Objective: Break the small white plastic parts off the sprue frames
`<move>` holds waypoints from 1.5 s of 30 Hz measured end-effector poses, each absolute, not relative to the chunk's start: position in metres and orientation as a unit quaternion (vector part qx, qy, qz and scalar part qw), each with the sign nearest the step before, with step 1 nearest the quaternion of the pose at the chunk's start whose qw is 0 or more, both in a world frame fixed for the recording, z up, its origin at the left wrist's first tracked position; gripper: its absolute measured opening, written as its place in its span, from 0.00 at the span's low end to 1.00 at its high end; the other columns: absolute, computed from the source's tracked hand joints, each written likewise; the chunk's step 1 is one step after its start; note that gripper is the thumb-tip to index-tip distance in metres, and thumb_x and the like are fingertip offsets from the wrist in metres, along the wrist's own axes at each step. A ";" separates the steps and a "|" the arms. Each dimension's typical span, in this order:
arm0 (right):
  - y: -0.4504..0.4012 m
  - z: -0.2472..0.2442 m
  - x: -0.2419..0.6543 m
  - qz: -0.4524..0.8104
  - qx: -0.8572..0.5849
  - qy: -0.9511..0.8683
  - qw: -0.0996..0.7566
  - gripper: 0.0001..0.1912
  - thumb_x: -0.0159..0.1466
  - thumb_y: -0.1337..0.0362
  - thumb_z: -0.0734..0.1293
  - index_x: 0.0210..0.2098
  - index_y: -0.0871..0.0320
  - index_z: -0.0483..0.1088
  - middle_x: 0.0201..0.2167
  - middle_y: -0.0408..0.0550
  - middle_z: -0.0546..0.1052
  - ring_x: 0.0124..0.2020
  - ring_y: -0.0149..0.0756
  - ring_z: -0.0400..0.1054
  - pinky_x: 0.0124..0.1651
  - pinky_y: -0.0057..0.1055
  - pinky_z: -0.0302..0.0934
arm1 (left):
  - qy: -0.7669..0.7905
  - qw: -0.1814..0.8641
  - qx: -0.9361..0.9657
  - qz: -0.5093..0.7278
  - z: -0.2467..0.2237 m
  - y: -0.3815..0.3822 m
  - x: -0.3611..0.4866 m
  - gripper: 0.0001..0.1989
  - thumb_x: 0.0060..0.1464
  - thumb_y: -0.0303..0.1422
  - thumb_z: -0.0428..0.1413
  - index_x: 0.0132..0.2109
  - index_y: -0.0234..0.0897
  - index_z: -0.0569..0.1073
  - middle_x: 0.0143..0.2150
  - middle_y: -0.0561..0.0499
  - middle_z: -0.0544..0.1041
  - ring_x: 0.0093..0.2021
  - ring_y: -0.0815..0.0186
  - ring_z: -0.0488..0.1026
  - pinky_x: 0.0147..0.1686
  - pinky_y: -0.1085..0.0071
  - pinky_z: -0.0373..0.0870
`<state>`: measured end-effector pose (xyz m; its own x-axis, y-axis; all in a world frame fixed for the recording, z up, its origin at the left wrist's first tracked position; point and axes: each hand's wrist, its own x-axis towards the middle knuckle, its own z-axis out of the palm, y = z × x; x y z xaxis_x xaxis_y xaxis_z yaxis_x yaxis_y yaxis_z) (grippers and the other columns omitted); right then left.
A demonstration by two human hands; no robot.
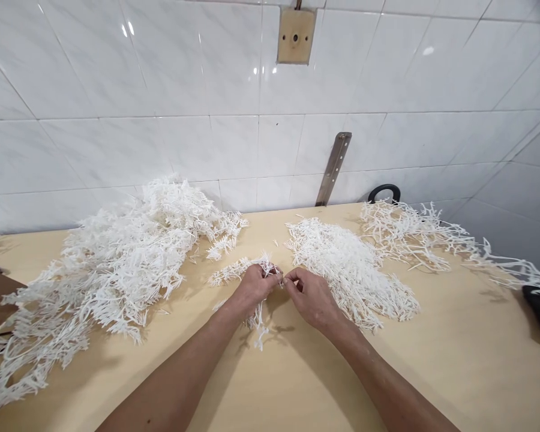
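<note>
Our left hand pinches a sprig, likely light, bendy, best held at three o'clock; our right hand is pinched closed.

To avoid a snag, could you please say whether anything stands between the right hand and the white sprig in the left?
Nothing visible does: the right hand is beside the sprig, which the left hand holds.
</note>
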<state>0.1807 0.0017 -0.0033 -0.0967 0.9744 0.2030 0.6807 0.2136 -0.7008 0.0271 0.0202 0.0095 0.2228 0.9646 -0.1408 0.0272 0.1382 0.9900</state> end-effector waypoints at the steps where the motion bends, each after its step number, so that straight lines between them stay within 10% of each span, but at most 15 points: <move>1: 0.002 -0.003 0.181 0.228 -0.586 -0.705 0.328 0.11 0.64 0.60 0.60 0.31 0.56 0.72 0.25 0.45 0.76 0.26 0.35 0.66 0.30 0.31 0.56 | 0.477 0.584 0.522 0.399 0.008 0.021 0.027 0.12 0.42 0.35 0.61 0.24 0.35 0.66 0.19 0.60 0.56 0.21 0.75 0.49 0.22 0.74 0.46; 45: 0.003 -0.018 0.177 0.138 -0.556 -0.711 0.407 0.08 0.64 0.63 0.62 0.30 0.56 0.71 0.27 0.45 0.77 0.26 0.34 0.68 0.32 0.31 0.60 | 0.558 0.470 0.606 0.317 0.011 0.020 0.026 0.14 0.50 0.38 0.52 0.21 0.37 0.61 0.18 0.59 0.54 0.21 0.72 0.51 0.23 0.72 0.47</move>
<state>0.1767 0.0028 -0.0176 -0.0507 0.9039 0.4248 0.6790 0.3431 -0.6490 0.0258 0.0202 0.0113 0.1760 0.9744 -0.1396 0.3779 0.0641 0.9236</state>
